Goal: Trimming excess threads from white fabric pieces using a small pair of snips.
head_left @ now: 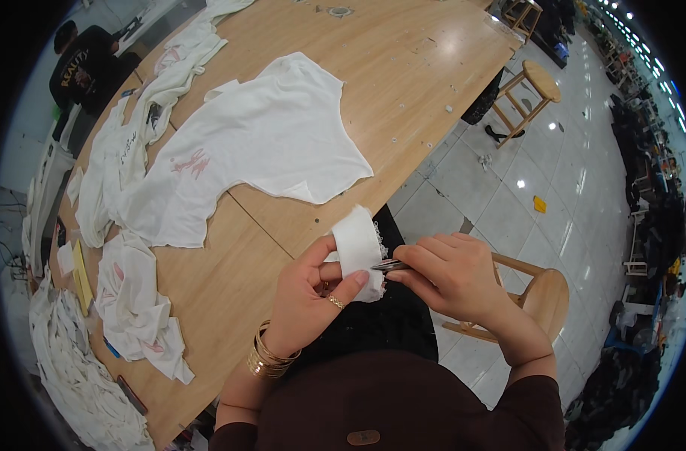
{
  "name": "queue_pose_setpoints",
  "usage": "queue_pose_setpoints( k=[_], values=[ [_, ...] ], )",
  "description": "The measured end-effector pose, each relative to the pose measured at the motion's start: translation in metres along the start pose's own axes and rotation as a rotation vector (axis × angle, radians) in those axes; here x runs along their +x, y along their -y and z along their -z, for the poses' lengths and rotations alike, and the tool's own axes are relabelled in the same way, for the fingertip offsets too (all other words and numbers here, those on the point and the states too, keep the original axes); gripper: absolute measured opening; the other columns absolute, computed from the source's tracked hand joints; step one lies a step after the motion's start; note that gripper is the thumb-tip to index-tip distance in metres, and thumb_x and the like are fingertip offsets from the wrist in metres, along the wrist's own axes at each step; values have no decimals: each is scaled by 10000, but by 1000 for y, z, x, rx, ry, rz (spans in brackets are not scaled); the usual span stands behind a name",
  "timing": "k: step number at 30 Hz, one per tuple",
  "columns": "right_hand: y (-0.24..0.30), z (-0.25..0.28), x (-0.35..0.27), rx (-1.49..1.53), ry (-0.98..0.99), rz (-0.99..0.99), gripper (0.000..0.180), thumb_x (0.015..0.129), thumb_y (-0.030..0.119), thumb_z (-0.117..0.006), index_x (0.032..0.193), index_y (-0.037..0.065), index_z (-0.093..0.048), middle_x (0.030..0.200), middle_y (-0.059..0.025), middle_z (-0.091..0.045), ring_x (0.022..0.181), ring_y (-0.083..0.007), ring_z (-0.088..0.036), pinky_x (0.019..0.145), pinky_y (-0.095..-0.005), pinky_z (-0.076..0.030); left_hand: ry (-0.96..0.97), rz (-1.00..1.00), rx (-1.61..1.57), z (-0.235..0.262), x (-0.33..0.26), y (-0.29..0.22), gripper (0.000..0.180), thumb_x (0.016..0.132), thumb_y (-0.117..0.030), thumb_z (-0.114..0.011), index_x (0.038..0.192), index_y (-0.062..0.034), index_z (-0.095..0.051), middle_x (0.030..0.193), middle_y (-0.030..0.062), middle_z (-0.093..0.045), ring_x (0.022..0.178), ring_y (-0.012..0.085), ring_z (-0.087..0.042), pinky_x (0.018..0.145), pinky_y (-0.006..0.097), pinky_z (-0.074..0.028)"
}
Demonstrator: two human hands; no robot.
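Observation:
A white fabric band (pixel 356 244) with a frayed, loopy right edge is held up at the table's edge by my left hand (pixel 302 293), the thumb in front and the fingers behind and inside it. My right hand (pixel 459 274) is closed round small metal thread snips (pixel 390 265), most of which the fingers hide. Their tips point left and touch the band's frayed edge beside my left thumb. Beyond my hands, a white shirt (pixel 275 135) with pink lettering lies spread on the wooden table (pixel 238 301).
More white garments (pixel 132 301) are heaped along the table's left side, with a larger white pile (pixel 80 376) beyond. A wooden stool (pixel 546 301) stands close on my right and another stool (pixel 540 81) farther off. A person (pixel 87 68) in black is at the far left.

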State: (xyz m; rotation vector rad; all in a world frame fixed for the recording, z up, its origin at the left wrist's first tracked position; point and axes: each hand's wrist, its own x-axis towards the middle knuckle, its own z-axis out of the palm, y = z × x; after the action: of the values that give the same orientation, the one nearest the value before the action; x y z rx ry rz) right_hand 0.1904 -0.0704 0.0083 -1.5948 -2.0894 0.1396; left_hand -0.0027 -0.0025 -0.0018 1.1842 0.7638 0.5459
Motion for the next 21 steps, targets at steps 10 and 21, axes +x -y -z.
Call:
queue_pose_setpoints(
  k=[10,21],
  values=[
    [0,5,5,-152,-103,2,229,687,260,-730,818,132,-593,619,27,-490,542,-141,-484,483,-272,-349,13,-2,9,-1,0,1,288,851,-30,-598,1114,56,-520,931,92,-665,834,88,-614,726,215,-500],
    [-1,8,5,-196,-70,10,222,677,243,-726,824,137,-597,624,30,-483,560,-136,-487,486,-272,-348,40,4,-1,0,1,6,250,850,-27,-597,1078,52,-529,911,85,-666,810,79,-611,710,209,-497]
  ],
)
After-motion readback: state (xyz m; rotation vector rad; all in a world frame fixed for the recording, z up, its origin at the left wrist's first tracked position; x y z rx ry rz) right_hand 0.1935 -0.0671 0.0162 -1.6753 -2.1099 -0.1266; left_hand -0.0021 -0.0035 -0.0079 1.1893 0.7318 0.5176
